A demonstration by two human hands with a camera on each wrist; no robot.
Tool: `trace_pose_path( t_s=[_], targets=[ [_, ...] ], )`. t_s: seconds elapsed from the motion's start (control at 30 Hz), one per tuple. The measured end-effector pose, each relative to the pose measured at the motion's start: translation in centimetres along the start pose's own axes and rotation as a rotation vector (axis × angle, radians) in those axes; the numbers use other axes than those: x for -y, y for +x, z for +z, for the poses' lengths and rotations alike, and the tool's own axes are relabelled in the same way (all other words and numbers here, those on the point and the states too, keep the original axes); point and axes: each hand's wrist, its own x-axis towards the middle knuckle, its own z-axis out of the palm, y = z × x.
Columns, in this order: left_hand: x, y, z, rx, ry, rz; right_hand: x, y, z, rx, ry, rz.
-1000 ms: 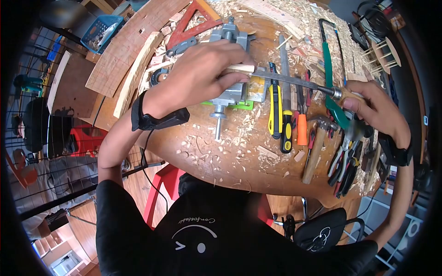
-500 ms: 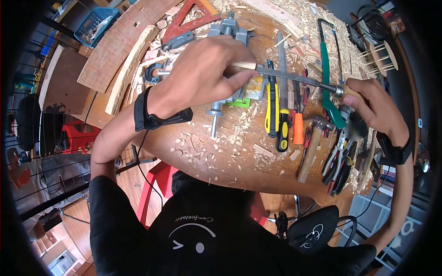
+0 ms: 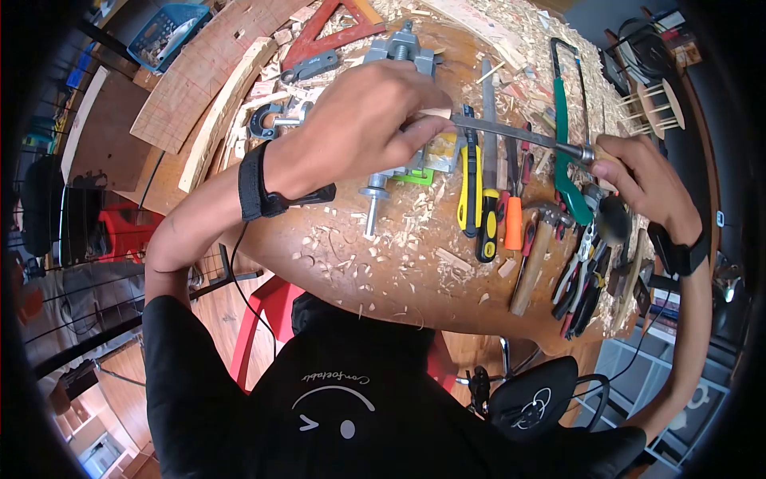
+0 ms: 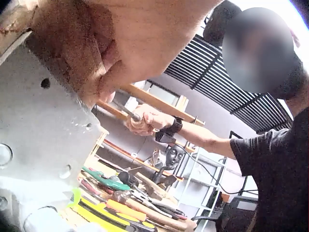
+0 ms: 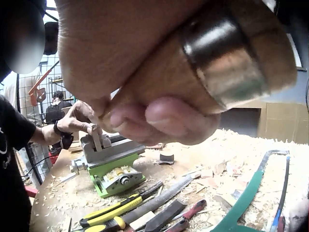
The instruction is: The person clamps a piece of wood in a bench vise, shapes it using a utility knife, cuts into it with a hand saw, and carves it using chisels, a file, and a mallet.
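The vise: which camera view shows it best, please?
The right wrist view shows the vise best: its grey jaws, green base and screw stand whole, with the left hand above. The head view shows the vise mostly covered by that hand. The left wrist view shows only a close grey face.

The left hand (image 3: 359, 120) lies palm down with fingers curled around its grip, while the right hand (image 3: 638, 180), arm bent, wraps its own.

The file (image 3: 511, 132) has slid a little toward the right hand (image 3: 638, 180). The left hand (image 3: 359, 120) shifted slightly over the vise (image 3: 399, 56).
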Motion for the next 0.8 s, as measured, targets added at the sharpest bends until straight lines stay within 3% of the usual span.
trace_pose_path(
  t_s=[0.07, 0.37, 0.53, 0.6, 0.63, 0.8],
  targets=[
    [0.3, 0.0, -0.1, 0.016, 0.015, 0.046, 0.5, 0.1, -0.4, 0.043, -0.06, 0.025],
    [2.5, -1.5, -2.9, 0.174, 0.223, 0.156, 1.0, -0.7, 0.4, -0.063, -0.218, 0.022],
    [2.4, -1.8, -1.9, 0.133, 0.285, 0.166, 1.5, -0.6, 0.8, -0.107, -0.32, 0.014],
    [2.6, -1.7, -1.8, 0.131, 0.271, 0.17, 1.1, -0.5, 1.4, -0.126, -0.301, 0.065],
    [2.7, -1.7, -1.8, 0.13, 0.273, 0.188, 0.9, -0.3, 1.4, -0.054, -0.263, 0.124],
    [3.0, -1.6, -1.7, 0.098, 0.268, 0.235, -2.1, -0.4, 4.9, -0.079, -0.206, 0.099]
  ],
)
